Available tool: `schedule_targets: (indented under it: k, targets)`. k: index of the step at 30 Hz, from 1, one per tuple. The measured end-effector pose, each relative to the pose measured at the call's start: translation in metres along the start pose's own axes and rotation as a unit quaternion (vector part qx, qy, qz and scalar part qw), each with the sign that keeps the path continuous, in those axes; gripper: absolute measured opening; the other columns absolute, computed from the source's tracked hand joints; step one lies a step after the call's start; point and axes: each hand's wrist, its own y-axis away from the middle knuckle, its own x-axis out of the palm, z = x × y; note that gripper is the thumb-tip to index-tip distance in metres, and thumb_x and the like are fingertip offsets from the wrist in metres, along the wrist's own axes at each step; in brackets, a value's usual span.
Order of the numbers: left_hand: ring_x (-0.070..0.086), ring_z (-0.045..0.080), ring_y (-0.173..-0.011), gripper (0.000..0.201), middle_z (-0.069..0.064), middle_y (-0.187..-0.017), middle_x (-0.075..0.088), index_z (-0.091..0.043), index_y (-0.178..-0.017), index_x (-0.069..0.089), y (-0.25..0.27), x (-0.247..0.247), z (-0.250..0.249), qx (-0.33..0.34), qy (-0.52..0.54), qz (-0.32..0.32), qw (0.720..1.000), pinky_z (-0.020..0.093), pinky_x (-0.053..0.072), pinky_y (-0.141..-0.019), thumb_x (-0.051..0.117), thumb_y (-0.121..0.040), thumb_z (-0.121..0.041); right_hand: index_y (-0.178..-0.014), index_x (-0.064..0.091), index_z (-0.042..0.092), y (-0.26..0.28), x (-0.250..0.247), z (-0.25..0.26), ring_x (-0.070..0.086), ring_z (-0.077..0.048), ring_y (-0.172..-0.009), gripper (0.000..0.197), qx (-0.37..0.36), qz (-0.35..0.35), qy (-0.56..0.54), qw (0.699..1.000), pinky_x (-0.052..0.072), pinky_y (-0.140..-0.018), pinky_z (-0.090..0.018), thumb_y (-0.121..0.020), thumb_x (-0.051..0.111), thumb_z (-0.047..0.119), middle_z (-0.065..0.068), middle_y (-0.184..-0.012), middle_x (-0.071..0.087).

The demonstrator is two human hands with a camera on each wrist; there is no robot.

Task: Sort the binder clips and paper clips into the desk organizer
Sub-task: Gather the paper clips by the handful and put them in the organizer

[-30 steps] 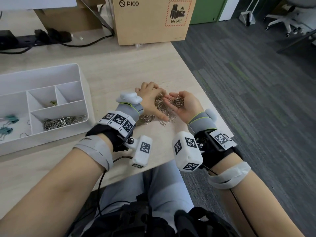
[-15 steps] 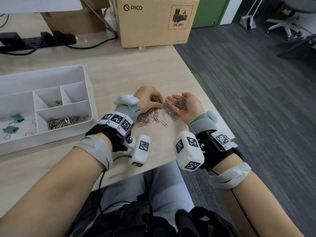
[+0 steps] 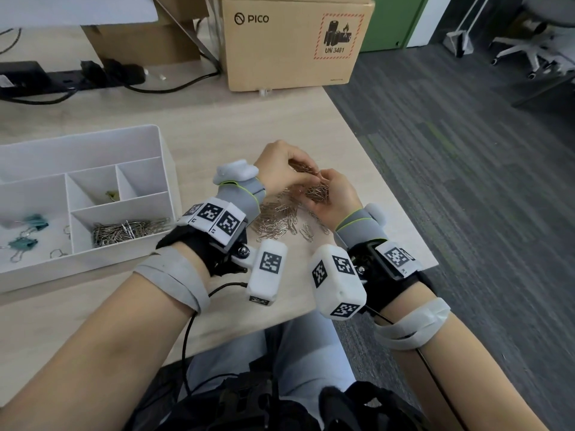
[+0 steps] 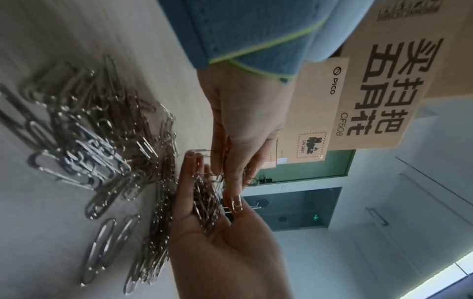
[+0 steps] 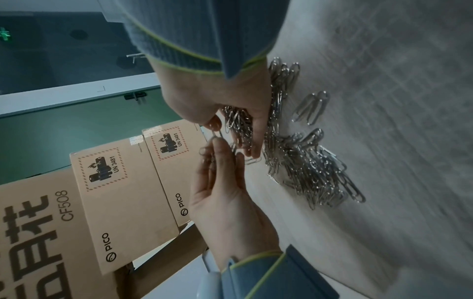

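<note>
A loose pile of silver paper clips [image 3: 280, 216] [image 4: 102, 141] [image 5: 312, 172] lies on the desk near its right edge. My right hand [image 3: 336, 197] [image 4: 225, 252] [image 5: 217, 97] is cupped just above the pile, fingers curled round a handful of clips [image 3: 317, 191] [image 4: 204, 204] [image 5: 238, 123]. My left hand [image 3: 289, 172] [image 4: 243, 125] [image 5: 225, 192] pinches a few clips at the right hand's fingertips. The white desk organizer [image 3: 93, 135] stands at the left. Its front compartment holds paper clips [image 3: 127, 230], and its left compartment holds teal binder clips [image 3: 34, 222].
A small green thing [image 3: 112, 194] lies in the organizer's middle compartment. A PICO cardboard box [image 3: 292, 42] stands at the back of the desk, with a black power strip [image 3: 77, 76] and cables to its left. The desk edge [image 3: 389, 188] runs close to the right hand, grey carpet beyond.
The left hand has lifted off the pile with a few clips and met the right hand. The right hand's fingers have curled in over its handful.
</note>
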Motion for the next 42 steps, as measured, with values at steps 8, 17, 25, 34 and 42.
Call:
schedule_targets:
  k: [8,17,25,34,42]
  targets:
    - [0.057,-0.003,-0.064,0.018,0.004,-0.076,0.067,-0.011,-0.082,0.073,-0.007,0.005,-0.003,-0.003,-0.031,0.032,0.999,0.004,0.042,-0.066,0.080,-0.065,-0.011,-0.127,0.047,-0.005,-0.013,-0.002,-0.002,0.061,-0.014,-0.093,0.049,0.045,0.006,-0.005,0.999,0.048,-0.068,-0.007,-0.083,0.066,0.001,-0.010,-0.106,0.064]
    - [0.059,-0.015,-0.060,0.018,0.004,-0.081,0.068,-0.005,-0.090,0.071,-0.005,-0.008,-0.005,0.010,-0.027,-0.031,0.999,0.003,0.046,-0.065,0.071,-0.072,0.000,-0.095,0.053,-0.005,-0.012,0.002,-0.003,0.059,-0.029,-0.076,0.021,0.056,0.022,-0.103,0.993,0.058,-0.051,-0.028,-0.095,0.035,0.006,-0.021,-0.088,0.058]
    - [0.066,0.018,-0.088,0.023,0.011,-0.095,0.072,-0.006,-0.096,0.070,0.029,-0.026,-0.002,-0.011,-0.065,-0.121,0.990,0.025,0.056,-0.078,0.057,-0.080,0.005,-0.082,0.050,-0.003,-0.003,0.008,-0.005,0.059,-0.030,-0.074,0.025,0.062,0.042,-0.098,0.992,0.058,-0.057,-0.030,-0.097,0.031,0.006,-0.022,-0.082,0.057]
    - [0.065,0.024,-0.083,0.023,0.006,-0.088,0.066,-0.002,-0.098,0.068,0.083,-0.061,0.010,-0.043,-0.031,-0.207,0.977,0.034,0.058,-0.076,0.051,-0.084,0.004,-0.079,0.050,-0.004,0.032,0.057,-0.026,0.058,-0.030,-0.074,0.030,0.105,0.111,-0.077,0.985,0.058,-0.057,-0.034,-0.098,0.030,0.007,-0.022,-0.078,0.055]
    - [0.062,-0.002,-0.073,0.030,-0.001,-0.085,0.068,-0.007,-0.097,0.069,0.137,-0.116,0.036,-0.064,0.014,-0.322,0.944,0.026,0.057,-0.078,0.044,-0.083,0.003,-0.083,0.051,-0.009,0.062,0.124,-0.059,0.058,-0.035,-0.074,0.028,0.165,0.167,-0.028,0.972,0.057,-0.055,-0.040,-0.098,0.033,0.007,-0.025,-0.074,0.060]
